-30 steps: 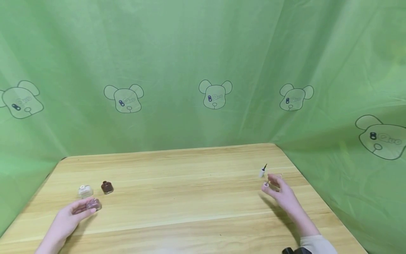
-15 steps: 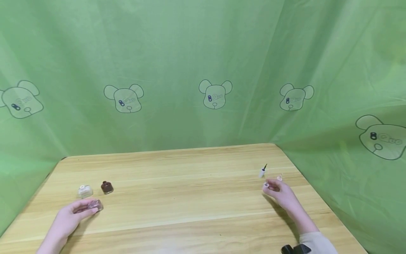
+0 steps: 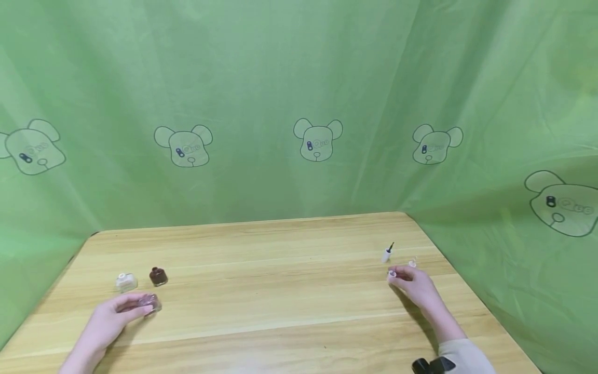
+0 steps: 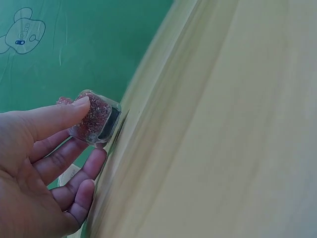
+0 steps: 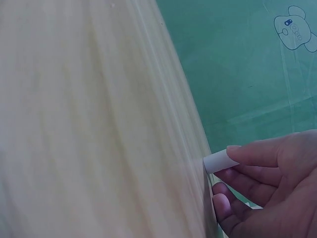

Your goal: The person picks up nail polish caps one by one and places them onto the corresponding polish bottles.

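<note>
In the head view my left hand [image 3: 112, 319] holds a small nail polish bottle [image 3: 153, 302] with glittery pink-red contents, low over the table. The left wrist view shows this glitter bottle [image 4: 94, 118] pinched between thumb and fingers. Over at the right, my right hand [image 3: 418, 289] pinches a white nail polish cap [image 3: 392, 275]; in the right wrist view the white cap [image 5: 220, 161] sits between thumb and fingertips, its end at the table surface. Whether a brush is on this cap is hard to see.
A pale nail polish bottle [image 3: 126, 282] and a dark brown one [image 3: 158, 276] stand beyond my left hand. Near my right hand, a white cap [image 3: 386, 255] stands brush up, and another small cap [image 3: 412, 264] is behind the fingers. Green curtains surround the wooden table [image 3: 261, 322].
My left hand has shifted slightly right with the glitter bottle. My right hand has come slightly lower, its fingers closer round the white cap, which stays in about the same spot.
</note>
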Demonstrator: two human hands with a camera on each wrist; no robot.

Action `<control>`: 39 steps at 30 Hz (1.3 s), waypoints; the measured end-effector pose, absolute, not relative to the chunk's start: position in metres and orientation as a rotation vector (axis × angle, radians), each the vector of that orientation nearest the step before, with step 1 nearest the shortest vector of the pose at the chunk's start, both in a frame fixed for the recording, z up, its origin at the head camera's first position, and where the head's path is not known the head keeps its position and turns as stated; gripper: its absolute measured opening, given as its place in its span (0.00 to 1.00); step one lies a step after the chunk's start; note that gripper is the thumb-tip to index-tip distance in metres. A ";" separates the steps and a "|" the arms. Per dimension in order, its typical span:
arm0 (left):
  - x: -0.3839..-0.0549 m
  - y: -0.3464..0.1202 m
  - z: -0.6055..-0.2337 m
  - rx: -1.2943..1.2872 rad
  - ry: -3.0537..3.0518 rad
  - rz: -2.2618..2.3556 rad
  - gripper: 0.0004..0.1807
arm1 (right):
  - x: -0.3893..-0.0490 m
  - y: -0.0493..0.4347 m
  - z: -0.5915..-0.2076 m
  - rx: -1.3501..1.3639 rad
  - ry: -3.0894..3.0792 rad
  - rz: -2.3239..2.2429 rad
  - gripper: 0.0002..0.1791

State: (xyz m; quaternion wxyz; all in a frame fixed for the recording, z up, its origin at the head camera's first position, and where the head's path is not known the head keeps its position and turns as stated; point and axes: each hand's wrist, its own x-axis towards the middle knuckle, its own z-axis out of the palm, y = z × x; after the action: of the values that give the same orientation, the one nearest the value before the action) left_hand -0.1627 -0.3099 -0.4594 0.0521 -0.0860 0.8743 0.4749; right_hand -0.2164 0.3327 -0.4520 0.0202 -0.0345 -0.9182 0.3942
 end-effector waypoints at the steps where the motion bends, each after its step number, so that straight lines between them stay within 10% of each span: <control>1: -0.163 -0.309 -0.459 -0.261 2.656 1.448 0.30 | -0.216 0.333 -0.452 -0.108 -2.848 1.216 0.23; 39: -0.201 -0.231 -0.454 -0.021 2.626 1.605 0.26 | -0.232 0.286 -0.448 0.109 -2.818 1.274 0.15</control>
State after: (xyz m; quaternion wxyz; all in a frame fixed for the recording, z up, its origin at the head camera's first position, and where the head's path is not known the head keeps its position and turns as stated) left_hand -0.2007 -0.2314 -0.4537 0.0319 -0.0069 0.8527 0.5213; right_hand -0.2318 0.2861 -0.4480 0.0233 0.0353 -0.9104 0.4116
